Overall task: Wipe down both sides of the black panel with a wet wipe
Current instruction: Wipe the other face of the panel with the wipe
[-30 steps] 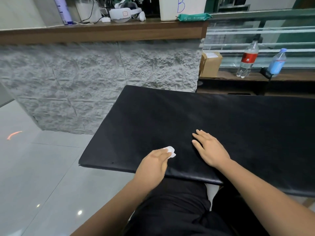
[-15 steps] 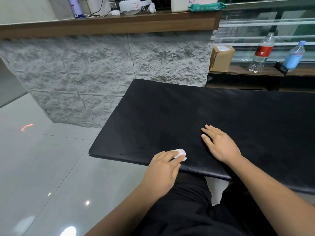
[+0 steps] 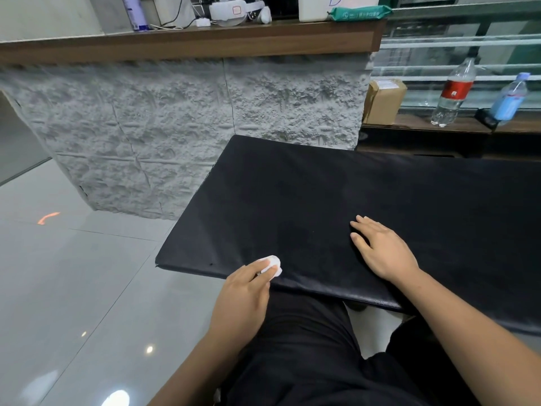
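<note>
Your left hand has its fingers curled round a small wad of white wet wipe, pinching it and pressing it onto the black panel right at the near edge, not far from the near left corner. Your right hand lies palm down on the panel to the right of the wipe, fingers straight and slightly spread, holding nothing (the two hands are apart, not touching). The panel lies flat in front of you, its near edge over your black trousers and its far left corner close to the rough grey stone-faced wall; its right end runs out of view. On the wooden ledge above the wall sit a white headset and a green pack. On the lower shelf to the right stand a cardboard box, a red-labelled bottle and a blue bottle.
</note>
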`<state>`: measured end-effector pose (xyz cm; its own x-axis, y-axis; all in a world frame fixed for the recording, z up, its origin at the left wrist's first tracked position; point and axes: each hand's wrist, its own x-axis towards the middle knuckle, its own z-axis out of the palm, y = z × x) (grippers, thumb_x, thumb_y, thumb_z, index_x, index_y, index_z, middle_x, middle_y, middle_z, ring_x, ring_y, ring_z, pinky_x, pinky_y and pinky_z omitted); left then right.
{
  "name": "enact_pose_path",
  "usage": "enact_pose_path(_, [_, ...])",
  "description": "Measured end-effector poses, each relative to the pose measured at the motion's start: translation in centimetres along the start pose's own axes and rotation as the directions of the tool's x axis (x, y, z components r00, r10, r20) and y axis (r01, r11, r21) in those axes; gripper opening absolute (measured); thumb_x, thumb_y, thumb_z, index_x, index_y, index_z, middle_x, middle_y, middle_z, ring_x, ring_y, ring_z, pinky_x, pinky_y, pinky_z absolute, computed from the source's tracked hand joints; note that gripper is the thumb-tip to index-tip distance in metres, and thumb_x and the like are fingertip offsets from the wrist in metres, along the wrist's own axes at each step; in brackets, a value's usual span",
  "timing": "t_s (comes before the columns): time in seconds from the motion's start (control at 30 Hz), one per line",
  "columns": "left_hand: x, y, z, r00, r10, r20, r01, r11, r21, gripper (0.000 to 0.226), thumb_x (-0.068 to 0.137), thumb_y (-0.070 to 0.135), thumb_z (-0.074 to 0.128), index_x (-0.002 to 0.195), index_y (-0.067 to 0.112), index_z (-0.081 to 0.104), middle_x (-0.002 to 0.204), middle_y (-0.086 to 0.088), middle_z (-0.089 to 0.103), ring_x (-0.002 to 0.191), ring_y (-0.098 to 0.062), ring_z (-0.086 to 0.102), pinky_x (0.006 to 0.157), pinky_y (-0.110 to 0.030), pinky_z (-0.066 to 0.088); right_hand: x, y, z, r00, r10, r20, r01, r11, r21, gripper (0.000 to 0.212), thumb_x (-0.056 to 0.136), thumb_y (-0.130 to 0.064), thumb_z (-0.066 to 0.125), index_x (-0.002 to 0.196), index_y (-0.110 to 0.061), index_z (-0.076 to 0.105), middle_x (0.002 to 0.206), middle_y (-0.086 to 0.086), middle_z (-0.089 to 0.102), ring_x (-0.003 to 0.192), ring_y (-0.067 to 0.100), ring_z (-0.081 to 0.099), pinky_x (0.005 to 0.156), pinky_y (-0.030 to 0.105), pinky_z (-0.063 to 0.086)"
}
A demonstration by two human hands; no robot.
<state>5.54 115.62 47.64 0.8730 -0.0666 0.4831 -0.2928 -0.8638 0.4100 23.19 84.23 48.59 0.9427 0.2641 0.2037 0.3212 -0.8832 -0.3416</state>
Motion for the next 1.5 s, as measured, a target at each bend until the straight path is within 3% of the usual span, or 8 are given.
enact_pose_path(0.17, [-0.5, -3.4, -1.0, 0.997, -0.059, -0.055, 0.059, 0.998, 0.007, 0.041, 0.100, 0.004, 0.063, 0.136, 0.022, 0.070, 0.146, 0.016, 0.060, 0.132, -0.006, 0.059, 0.110, -0.032, 0.050, 0.0, 0.1, 0.0, 1.000, 0.004, -0.003, -0.004, 1.000, 0.004, 0.048, 0.109, -0.046, 0.043, 0.153, -0.029, 0.052, 0.164, -0.010, 0.041, 0.154, 0.005, 0.028, 0.124, 0.024, 0.017])
enact_pose_path(0.3, [-0.9, -5.7, -1.9, 0.983, -0.156, -0.100, 0.156, 0.988, -0.006, 0.040, 0.101, 0.006, 0.063, 0.135, 0.025, 0.071, 0.145, 0.022, 0.059, 0.135, 0.004, 0.053, 0.114, -0.017, 0.040, 0.1, 0.1, 0.1, 1.000, -0.001, 0.000, 0.001, 1.000, 0.001, 0.049, 0.109, -0.046, 0.042, 0.153, -0.029, 0.052, 0.164, -0.010, 0.041, 0.154, 0.005, 0.028, 0.127, 0.027, 0.019])
enact_pose_path(0.47, [-1.1, -8.3, -2.6, 0.950, -0.287, -0.122, 0.285, 0.958, -0.034, 0.039, 0.104, 0.013, 0.061, 0.137, 0.032, 0.070, 0.145, 0.024, 0.059, 0.135, 0.008, 0.052, 0.112, -0.016, 0.041, 0.0, 0.1, 0.2, 1.000, 0.004, -0.006, -0.004, 1.000, -0.013, 0.048, 0.109, -0.045, 0.043, 0.153, -0.029, 0.053, 0.164, -0.011, 0.041, 0.154, 0.005, 0.028, 0.121, 0.020, 0.015])
enact_pose_path(0.67, [-1.0, -11.8, -3.6, 0.909, -0.381, -0.171, 0.377, 0.925, -0.059, 0.037, 0.105, 0.017, 0.061, 0.135, 0.038, 0.070, 0.141, 0.028, 0.061, 0.131, 0.011, 0.053, 0.106, -0.024, 0.050, 0.0, 0.1, 0.1, 1.000, 0.000, -0.003, 0.000, 1.000, -0.011, 0.048, 0.109, -0.045, 0.043, 0.153, -0.028, 0.052, 0.164, -0.010, 0.041, 0.155, 0.005, 0.028, 0.123, 0.022, 0.015])
enact_pose_path(0.93, [-0.4, -15.3, -4.9, 0.831, -0.516, -0.208, 0.487, 0.856, -0.175, 0.028, 0.105, 0.028, 0.061, 0.125, 0.045, 0.071, 0.129, 0.037, 0.064, 0.123, 0.014, 0.057, 0.103, -0.020, 0.045, 0.0, 0.1, 0.1, 1.000, 0.002, -0.005, -0.002, 1.000, -0.013, 0.048, 0.109, -0.045, 0.043, 0.153, -0.030, 0.052, 0.164, -0.012, 0.041, 0.155, 0.005, 0.028, 0.125, 0.027, 0.020])
enact_pose_path(1.03, [0.2, -16.3, -5.3, 0.770, -0.597, -0.225, 0.563, 0.802, -0.200, 0.020, 0.103, 0.040, 0.061, 0.119, 0.043, 0.072, 0.125, 0.031, 0.068, 0.116, 0.007, 0.062, 0.096, -0.019, 0.046, 0.0, 0.1, 0.1, 1.000, 0.002, -0.008, -0.002, 1.000, -0.015, 0.048, 0.109, -0.046, 0.042, 0.153, -0.030, 0.052, 0.164, -0.012, 0.041, 0.155, 0.004, 0.027, 0.124, 0.025, 0.019])
enact_pose_path(1.23, [0.5, -18.4, -5.6, 0.686, -0.668, -0.287, 0.650, 0.741, -0.170, 0.019, 0.103, 0.037, 0.061, 0.115, 0.028, 0.073, 0.115, 0.012, 0.075, 0.101, -0.012, 0.066, 0.088, -0.029, 0.047, 0.1, 0.2, 0.1, 1.000, -0.004, -0.004, 0.004, 1.000, -0.012, 0.049, 0.109, -0.045, 0.042, 0.154, -0.028, 0.052, 0.164, -0.010, 0.041, 0.155, 0.005, 0.028, 0.127, 0.027, 0.019])
enact_pose_path(1.5, [-0.3, -17.0, -4.2, 0.687, -0.626, -0.370, 0.653, 0.755, -0.066, 0.019, 0.106, 0.025, 0.057, 0.110, 0.028, 0.075, 0.106, 0.006, 0.077, 0.095, -0.022, 0.069, 0.081, -0.038, 0.053, 0.1, 0.3, 0.3, 1.000, -0.002, -0.016, 0.002, 1.000, -0.013, 0.048, 0.108, -0.046, 0.042, 0.152, -0.030, 0.053, 0.164, -0.011, 0.042, 0.154, 0.005, 0.028, 0.124, 0.025, 0.019])
